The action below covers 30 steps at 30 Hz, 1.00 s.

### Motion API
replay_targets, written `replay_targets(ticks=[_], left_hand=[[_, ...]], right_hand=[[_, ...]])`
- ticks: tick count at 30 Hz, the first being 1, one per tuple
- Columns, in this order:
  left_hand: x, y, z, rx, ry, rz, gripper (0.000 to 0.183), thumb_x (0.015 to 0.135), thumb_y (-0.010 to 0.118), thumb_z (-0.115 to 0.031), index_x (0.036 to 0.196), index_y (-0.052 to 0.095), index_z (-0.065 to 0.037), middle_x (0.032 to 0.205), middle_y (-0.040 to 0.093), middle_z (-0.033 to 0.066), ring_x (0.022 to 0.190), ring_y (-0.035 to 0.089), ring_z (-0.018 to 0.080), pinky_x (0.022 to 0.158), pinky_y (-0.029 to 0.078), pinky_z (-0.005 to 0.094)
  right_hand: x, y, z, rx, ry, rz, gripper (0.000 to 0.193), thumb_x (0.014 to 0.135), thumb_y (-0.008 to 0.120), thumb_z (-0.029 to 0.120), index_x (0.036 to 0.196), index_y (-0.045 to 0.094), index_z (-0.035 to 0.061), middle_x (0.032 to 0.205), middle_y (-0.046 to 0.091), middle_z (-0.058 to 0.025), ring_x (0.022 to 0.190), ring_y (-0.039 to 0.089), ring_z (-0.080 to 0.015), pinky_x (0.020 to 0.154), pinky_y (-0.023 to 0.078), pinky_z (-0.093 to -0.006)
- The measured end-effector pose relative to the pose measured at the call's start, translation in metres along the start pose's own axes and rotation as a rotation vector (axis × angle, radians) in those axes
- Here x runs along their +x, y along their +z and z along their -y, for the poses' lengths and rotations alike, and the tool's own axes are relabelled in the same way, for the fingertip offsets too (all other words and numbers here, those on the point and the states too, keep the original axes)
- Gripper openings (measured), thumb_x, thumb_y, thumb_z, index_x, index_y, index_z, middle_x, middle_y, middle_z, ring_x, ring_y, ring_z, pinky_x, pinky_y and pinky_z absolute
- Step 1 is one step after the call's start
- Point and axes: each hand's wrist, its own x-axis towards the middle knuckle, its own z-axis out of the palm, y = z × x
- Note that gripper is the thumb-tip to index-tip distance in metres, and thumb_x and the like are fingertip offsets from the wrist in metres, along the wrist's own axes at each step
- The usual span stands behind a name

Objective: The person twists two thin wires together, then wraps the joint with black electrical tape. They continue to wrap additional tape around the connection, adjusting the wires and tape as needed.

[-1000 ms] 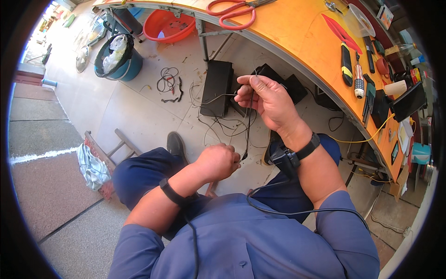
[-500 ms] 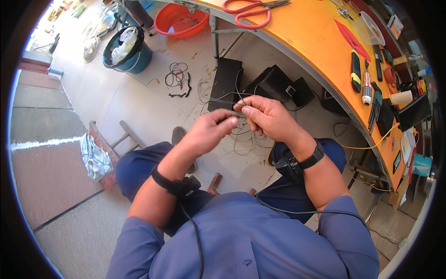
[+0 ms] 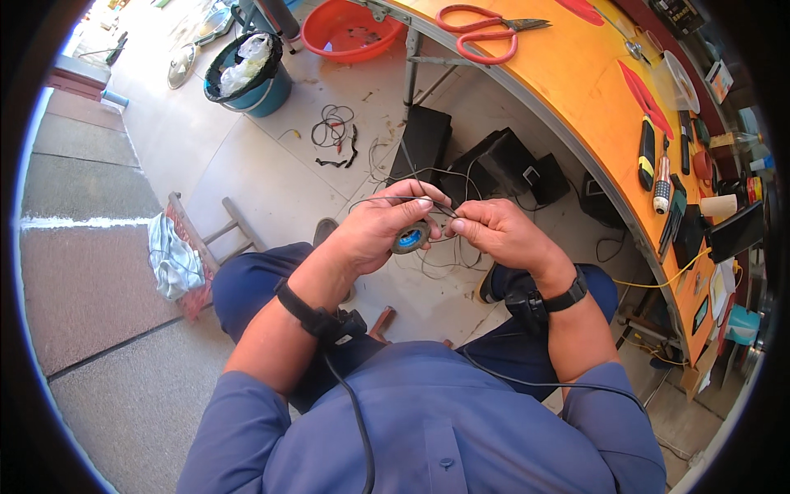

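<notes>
My left hand (image 3: 374, 226) is closed around a roll of black tape with a blue core (image 3: 410, 237), its thumb also pressing on a thin dark wire (image 3: 374, 198). Close by on the right, my right hand (image 3: 510, 235) is closed in a pinch on the wire, fingertips almost meeting the left fingers. Several wire strands cross between the hands, and exactly which strand each finger holds is hard to make out. Loose thin wires hang below and trail toward a black box (image 3: 424, 140) on the floor.
An orange table (image 3: 576, 78) curves along the right, bearing red-handled scissors (image 3: 477, 34), a utility knife (image 3: 647, 152) and a screwdriver (image 3: 662, 188). Black boxes (image 3: 508, 160) stand beneath it. A lined bucket (image 3: 262, 92), red basin (image 3: 350, 37), coiled cable (image 3: 332, 123) and wooden stool (image 3: 226, 235) are around.
The tape roll now shows in my left hand, which has turned. My right hand has lowered slightly beside it. The whole view has shifted a little, moving the surroundings right.
</notes>
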Motion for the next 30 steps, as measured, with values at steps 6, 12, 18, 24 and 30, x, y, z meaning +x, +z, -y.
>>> replay_targets(ticks=[6,12,18,24,30], left_hand=[[-0.003,0.002,-0.007,-0.022,0.081,0.004,0.028,0.104,0.061,-0.019,0.125,0.063,0.0,0.12,0.067,0.0144,0.093,0.069,0.0193,0.078,0.058,0.0334],[-0.007,0.0,-0.021,0.011,0.166,-0.028,0.028,0.104,0.062,-0.02,0.125,0.063,-0.002,0.125,0.065,0.0125,0.094,0.066,0.0173,0.08,0.056,0.0327],[-0.014,-0.007,-0.041,0.084,0.241,-0.127,0.028,0.109,0.052,-0.025,0.118,0.064,-0.001,0.122,0.069,0.0188,0.094,0.069,0.0203,0.079,0.059,0.0351],[-0.019,-0.012,-0.05,0.056,0.25,-0.186,0.027,0.11,0.052,-0.026,0.117,0.065,-0.003,0.112,0.072,0.0123,0.09,0.069,0.0161,0.076,0.059,0.0321],[-0.021,-0.013,-0.053,0.046,0.268,-0.202,0.027,0.11,0.052,-0.026,0.115,0.065,-0.003,0.108,0.073,0.012,0.086,0.07,0.0157,0.073,0.059,0.0315]], right_hand=[[-0.003,0.0,-0.006,0.155,0.103,-0.023,0.026,0.103,0.062,0.023,0.094,0.074,0.0027,0.072,0.056,0.0024,0.07,0.048,-0.0072,0.064,0.043,-0.0271],[-0.001,-0.001,-0.016,0.116,0.172,0.022,0.028,0.104,0.06,0.026,0.094,0.074,0.003,0.068,0.052,0.005,0.065,0.044,-0.0056,0.06,0.039,-0.0253],[-0.002,0.002,-0.026,0.063,0.193,0.056,0.03,0.105,0.06,0.027,0.092,0.072,0.0024,0.063,0.045,0.0083,0.057,0.037,-0.0039,0.052,0.031,-0.0235],[-0.003,-0.003,-0.031,0.035,0.207,0.047,0.028,0.104,0.06,0.025,0.092,0.073,0.0021,0.064,0.047,0.0077,0.058,0.039,-0.0045,0.054,0.033,-0.0237],[-0.005,-0.006,-0.031,0.036,0.206,0.032,0.029,0.104,0.06,0.025,0.093,0.073,0.002,0.065,0.049,0.0068,0.057,0.04,-0.0048,0.053,0.034,-0.0237]])
